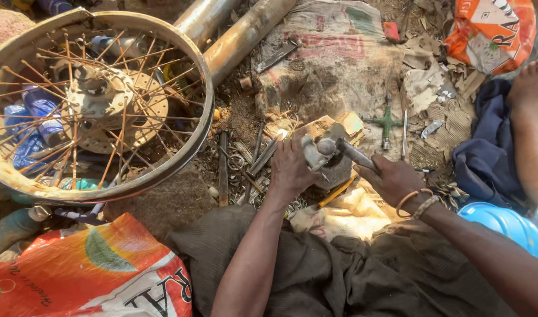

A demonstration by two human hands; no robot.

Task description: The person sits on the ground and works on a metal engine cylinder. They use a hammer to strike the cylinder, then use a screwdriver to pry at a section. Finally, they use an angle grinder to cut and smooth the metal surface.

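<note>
A dirt workshop floor littered with scrap metal, torn cardboard and worn sacks spreads beneath a seated person, seen from above. Far to the left of the hands, a rusted spoked wheel lies flat, its hub in the middle and blue plastic bottles showing through the spokes. Beyond the hands, a soiled printed sack covers the ground, with two rusty pipes angled beside it. An orange-and-white bag sits near the left elbow; a blue helmet-like dome rests under the right forearm. Just past the right hand, a green cross-shaped wrench lies on the sack. The left hand is closed around a small grey metal fitting, steadying it over a dark block. The right hand, bangles at the wrist, grips a steel rod-like tool whose end meets the fitting between both hands.
</note>
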